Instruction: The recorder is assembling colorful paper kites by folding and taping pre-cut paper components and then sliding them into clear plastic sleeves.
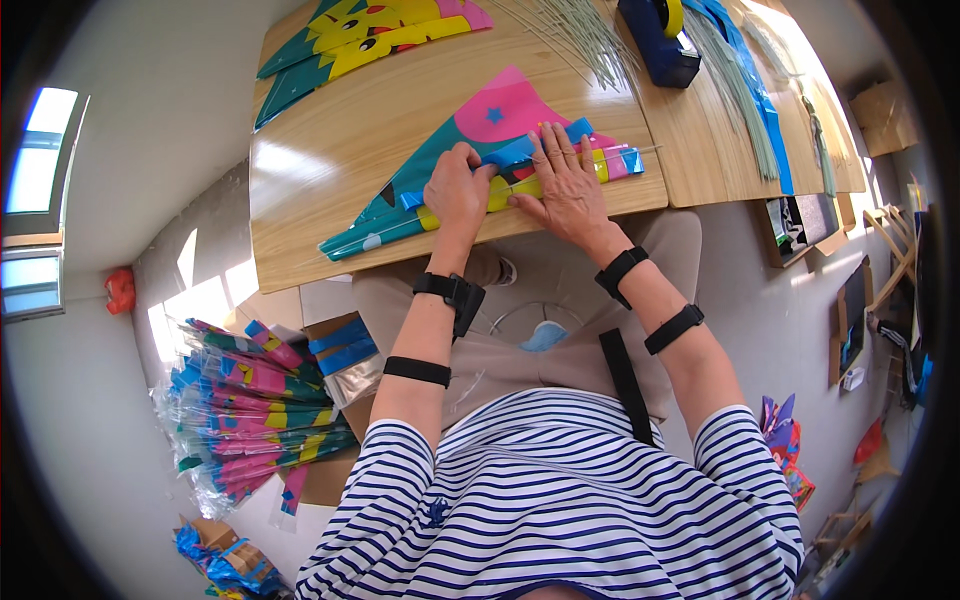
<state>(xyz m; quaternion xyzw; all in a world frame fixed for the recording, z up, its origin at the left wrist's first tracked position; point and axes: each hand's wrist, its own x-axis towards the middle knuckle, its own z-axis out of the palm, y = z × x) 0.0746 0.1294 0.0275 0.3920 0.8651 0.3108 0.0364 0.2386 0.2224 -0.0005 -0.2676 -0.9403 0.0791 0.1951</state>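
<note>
A printed kite sheet (460,135) in pink, green and yellow lies partly folded along the near edge of the table. Across it runs a blue strip (512,153), and a thin pale rod (640,151) sticks out past its right end. My left hand (457,190) rests on the folded part with its fingers curled in; what they pinch is hidden. Flat on the yellow fold and the blue strip, fingers stretched out, lies my right hand (570,190).
More printed sheets (390,40) lie at the table's far left. Loose thin rods (580,40) and a dark blue tape dispenser (665,45) sit at the back, with blue strips (760,100) further right. Bundled finished-looking kites (255,410) in clear wrap stand by a cardboard box (355,400) at lower left.
</note>
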